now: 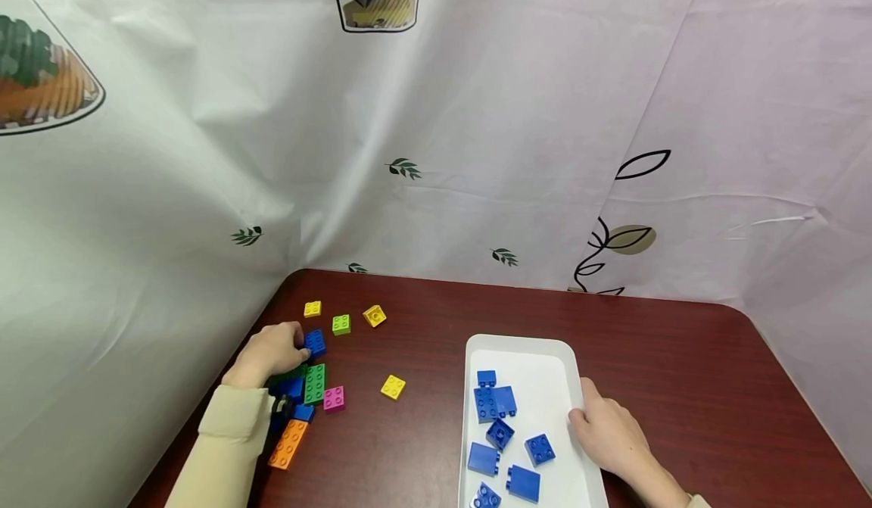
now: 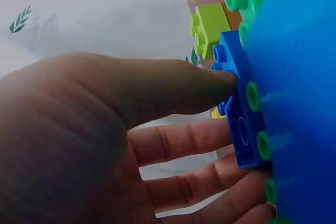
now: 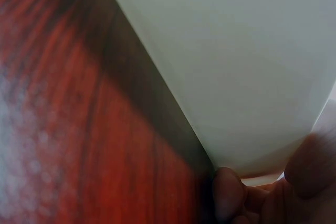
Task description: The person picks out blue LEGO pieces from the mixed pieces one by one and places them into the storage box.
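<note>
At the table's left side, my left hand (image 1: 272, 353) pinches a blue toy brick (image 1: 315, 343). Seen from the left wrist, the thumb lies on one side of this blue brick (image 2: 244, 124) and the fingers reach round its other side. My right hand (image 1: 609, 428) grips the right rim of a white tray (image 1: 568, 372). Several blue bricks (image 1: 523, 484) lie spread about in that tray. From the right wrist, the tray wall (image 3: 231, 77) fills much of the view, with fingertips (image 3: 229, 192) at its edge.
Close to my left hand lie a green brick (image 1: 315, 384), a pink brick (image 1: 334, 399), an orange brick (image 1: 289, 444) and more blue bricks. Farther off are a lime brick (image 1: 341, 325) and yellow bricks (image 1: 393, 387). A white patterned cloth (image 1: 443, 213) hangs behind the brown table (image 1: 681, 364).
</note>
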`<state>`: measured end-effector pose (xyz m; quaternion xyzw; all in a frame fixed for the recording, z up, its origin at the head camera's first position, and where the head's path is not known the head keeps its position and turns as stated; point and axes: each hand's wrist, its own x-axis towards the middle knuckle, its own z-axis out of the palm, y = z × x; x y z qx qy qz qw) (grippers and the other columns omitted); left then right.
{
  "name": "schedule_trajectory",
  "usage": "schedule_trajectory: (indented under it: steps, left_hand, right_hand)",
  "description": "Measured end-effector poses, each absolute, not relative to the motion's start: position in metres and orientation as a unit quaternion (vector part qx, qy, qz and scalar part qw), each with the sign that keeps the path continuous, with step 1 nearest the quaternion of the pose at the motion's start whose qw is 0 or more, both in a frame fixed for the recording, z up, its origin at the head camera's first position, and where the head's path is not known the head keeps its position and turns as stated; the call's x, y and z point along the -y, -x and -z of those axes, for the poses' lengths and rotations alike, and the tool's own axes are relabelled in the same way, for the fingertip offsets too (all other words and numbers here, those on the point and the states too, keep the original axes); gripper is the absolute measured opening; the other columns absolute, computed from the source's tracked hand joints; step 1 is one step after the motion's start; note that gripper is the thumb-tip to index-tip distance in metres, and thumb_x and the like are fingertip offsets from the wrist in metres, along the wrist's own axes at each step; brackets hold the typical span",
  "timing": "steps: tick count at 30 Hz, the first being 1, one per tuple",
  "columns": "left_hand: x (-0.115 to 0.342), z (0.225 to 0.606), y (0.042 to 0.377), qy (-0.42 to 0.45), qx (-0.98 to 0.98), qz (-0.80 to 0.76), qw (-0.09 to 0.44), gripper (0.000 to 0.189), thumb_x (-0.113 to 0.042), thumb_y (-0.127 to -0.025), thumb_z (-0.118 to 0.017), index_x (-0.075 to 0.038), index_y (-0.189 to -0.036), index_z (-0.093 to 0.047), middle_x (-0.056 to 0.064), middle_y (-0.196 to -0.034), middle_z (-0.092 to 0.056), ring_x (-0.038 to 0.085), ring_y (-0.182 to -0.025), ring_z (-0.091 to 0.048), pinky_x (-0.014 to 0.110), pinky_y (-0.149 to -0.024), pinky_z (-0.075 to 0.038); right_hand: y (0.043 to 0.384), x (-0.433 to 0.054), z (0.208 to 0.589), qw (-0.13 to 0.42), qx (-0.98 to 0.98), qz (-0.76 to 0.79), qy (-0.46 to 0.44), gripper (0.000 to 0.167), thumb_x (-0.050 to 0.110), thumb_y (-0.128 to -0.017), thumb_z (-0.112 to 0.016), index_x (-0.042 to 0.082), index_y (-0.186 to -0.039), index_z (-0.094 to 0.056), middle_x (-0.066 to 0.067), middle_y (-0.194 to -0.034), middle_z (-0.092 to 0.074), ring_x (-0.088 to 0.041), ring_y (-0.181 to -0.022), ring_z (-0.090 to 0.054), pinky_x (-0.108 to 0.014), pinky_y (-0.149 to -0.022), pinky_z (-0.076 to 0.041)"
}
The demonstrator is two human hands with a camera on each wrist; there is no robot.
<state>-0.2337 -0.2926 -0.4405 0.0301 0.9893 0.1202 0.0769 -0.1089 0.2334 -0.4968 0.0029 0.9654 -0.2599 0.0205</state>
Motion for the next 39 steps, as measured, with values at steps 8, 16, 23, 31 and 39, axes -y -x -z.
schedule_trajectory:
  steps: [8, 16, 23, 31, 39]
  left_hand:
    - [0.283, 0.44, 0.232, -0.045, -0.988, -0.128, 0.07, 0.022, -0.018, -0.085, -0.075, -0.004, -0.095, -0.062, 0.011, -0.084, -0.06, 0.026, -0.07, -0.054, 0.043, -0.062, -0.049]
    - [0.272, 0.437, 0.23, -0.072, -0.991, -0.113, 0.016, 0.023, -0.017, -0.082, -0.076, -0.003, -0.095, -0.063, 0.012, -0.089, -0.06, 0.026, -0.071, -0.053, 0.045, -0.065, -0.05]
    - [0.244, 0.424, 0.219, -0.133, -0.982, -0.118, -0.057, 0.02, -0.013, -0.08, -0.075, -0.004, -0.093, -0.063, 0.01, -0.088, -0.057, 0.021, -0.063, -0.05, 0.039, -0.058, -0.047]
    - [0.192, 0.415, 0.214, -0.233, -0.957, -0.112, -0.13, 0.018, -0.009, -0.075, -0.071, -0.007, -0.091, -0.063, 0.002, -0.083, -0.051, 0.015, -0.063, -0.048, 0.034, -0.06, -0.048]
    - [0.133, 0.412, 0.207, -0.315, -0.931, -0.116, -0.142, 0.015, -0.01, -0.078, -0.069, -0.011, -0.091, -0.062, -0.001, -0.084, -0.048, 0.011, -0.065, -0.045, 0.028, -0.062, -0.047]
  right_hand:
    - [0.109, -0.234, 0.498, 0.018, -0.965, 0.26, 0.002, 0.048, 0.012, -0.093, -0.057, -0.009, -0.134, -0.045, -0.008, -0.076, -0.064, -0.018, -0.059, -0.048, -0.036, -0.053, -0.04]
    - [0.109, -0.234, 0.498, 0.016, -0.966, 0.258, 0.002, 0.048, 0.012, -0.092, -0.058, -0.009, -0.134, -0.045, -0.011, -0.081, -0.066, -0.018, -0.06, -0.049, -0.036, -0.053, -0.041]
    - [0.109, -0.234, 0.497, 0.017, -0.966, 0.26, 0.002, 0.049, 0.012, -0.093, -0.057, -0.009, -0.135, -0.045, -0.012, -0.082, -0.067, -0.018, -0.06, -0.049, -0.036, -0.052, -0.041]
    - [0.11, -0.234, 0.498, 0.021, -0.964, 0.266, 0.002, 0.051, 0.012, -0.093, -0.057, -0.01, -0.137, -0.042, -0.012, -0.082, -0.067, -0.017, -0.059, -0.049, -0.035, -0.051, -0.04]
    - [0.11, -0.234, 0.498, 0.02, -0.964, 0.266, 0.001, 0.05, 0.012, -0.093, -0.057, -0.009, -0.136, -0.043, -0.014, -0.084, -0.068, -0.018, -0.059, -0.05, -0.035, -0.051, -0.041]
